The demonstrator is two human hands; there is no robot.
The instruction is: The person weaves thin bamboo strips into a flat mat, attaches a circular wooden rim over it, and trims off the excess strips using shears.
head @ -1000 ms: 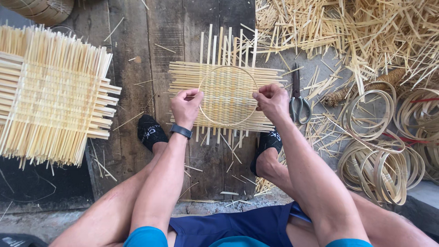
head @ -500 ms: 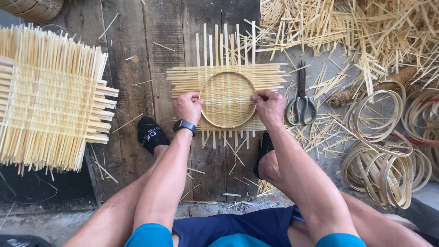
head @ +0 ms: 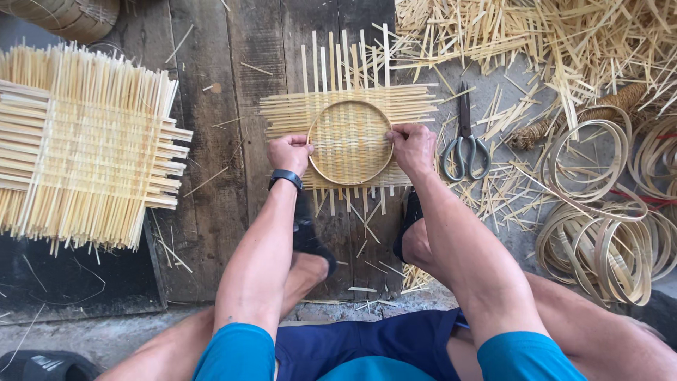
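Note:
A round bamboo hoop (head: 350,103) lies on a small woven mat of bamboo strips (head: 282,113) on dark wooden boards. My left hand (head: 289,153) grips the hoop's left rim, a black watch on its wrist. My right hand (head: 412,147) grips the hoop's right rim, pressing it onto the weave. Loose strip ends stick out past the hoop on all sides. My two feet in black sandals rest below the mat.
A stack of larger woven bamboo mats (head: 77,148) lies at the left. Scissors (head: 464,144) lie just right of my right hand. Coiled bamboo hoops (head: 606,226) sit at the right, loose strips (head: 536,35) fill the upper right, a basket (head: 67,14) upper left.
The hoop has been centred on the woven mat and both hands have shifted apart to its left and right rims; the view has drifted slightly.

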